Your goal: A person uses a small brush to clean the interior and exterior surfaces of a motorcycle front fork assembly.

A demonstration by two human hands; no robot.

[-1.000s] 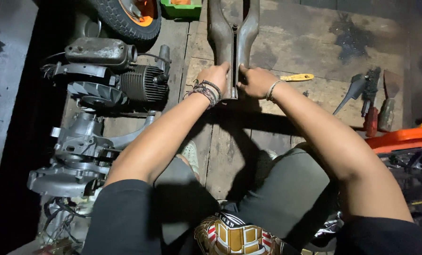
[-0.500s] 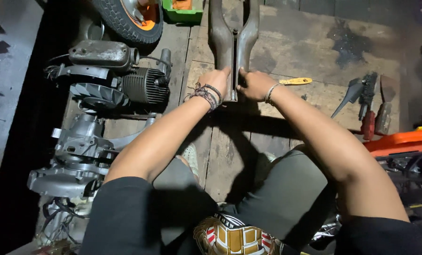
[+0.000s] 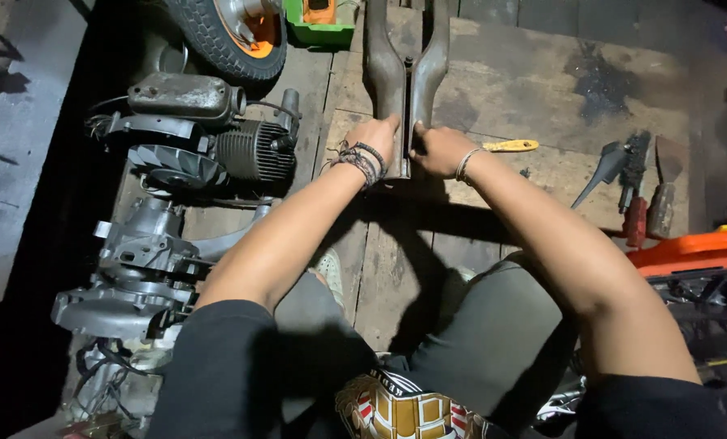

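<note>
A long, dirty grey metal part (image 3: pixel 405 69) with two curved halves lies on the wooden floor ahead of me, running toward the top edge. My left hand (image 3: pixel 374 136), with cord bracelets at the wrist, grips its near end from the left. My right hand (image 3: pixel 439 149), with a thin bangle, grips the same end from the right. The fingertips of both hands are hidden against the metal.
A small engine (image 3: pixel 217 146) with cooling fins and a crankcase (image 3: pixel 132 268) lies at left, a tyre with orange rim (image 3: pixel 229 28) and green tray (image 3: pixel 319 20) beyond. A yellow-handled tool (image 3: pixel 511 146) lies right of my hand; brushes and scrapers (image 3: pixel 636 175) and an orange case (image 3: pixel 693 248) at right.
The view has shifted slightly, so everything sits a little lower and to the right. Both hands stay on the near end of the metal part.
</note>
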